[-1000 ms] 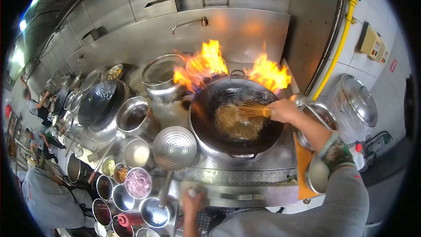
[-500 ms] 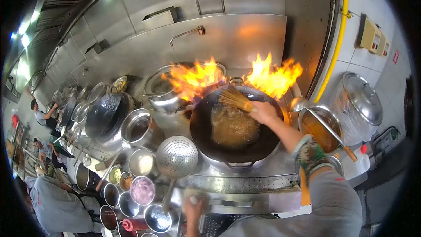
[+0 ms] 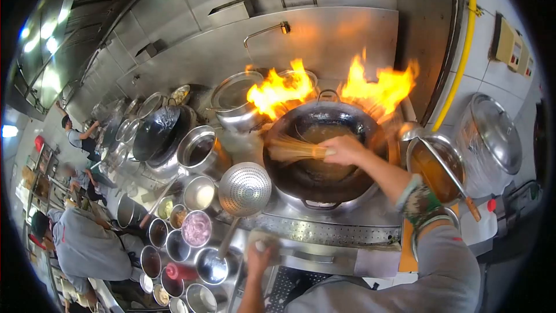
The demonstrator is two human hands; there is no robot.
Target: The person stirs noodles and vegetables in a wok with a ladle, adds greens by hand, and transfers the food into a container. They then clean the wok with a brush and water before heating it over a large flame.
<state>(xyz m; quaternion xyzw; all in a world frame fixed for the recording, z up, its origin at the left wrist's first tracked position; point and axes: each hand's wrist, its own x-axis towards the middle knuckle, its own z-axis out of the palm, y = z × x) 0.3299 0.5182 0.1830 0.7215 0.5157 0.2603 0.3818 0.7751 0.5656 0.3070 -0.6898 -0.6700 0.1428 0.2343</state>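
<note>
My right hand (image 3: 346, 150) is wrapped round the handle of a bamboo wok brush (image 3: 289, 149). The brush's bristles spread leftward, against the left inner side of a big black wok (image 3: 284, 175). Brownish, cloudy liquid (image 3: 324, 134) covers part of the wok's bottom. Down by the front edge of the stove, my left hand (image 3: 258, 256) is closed round what looks like a beige folded cloth (image 3: 263, 237), partly hidden by the fingers. A perforated strainer ladle (image 3: 245, 188) lies left of the wok, its handle reaching over the bowls.
Tall flames (image 3: 379, 87) rise behind the wok on both sides. A ladle (image 3: 440, 165) rests across a pot of orange-brown liquid (image 3: 417, 153) at right. Several seasoning bowls stand lower left, near a red bottle (image 3: 180, 271). Co-workers (image 3: 92, 246) stand at far left; a water tap (image 3: 266, 32) is behind.
The brush has swung from the wok's upper middle toward its left side, its bristles now pointing left. The liquid has shifted toward the back. My left hand keeps its place near the edge.
</note>
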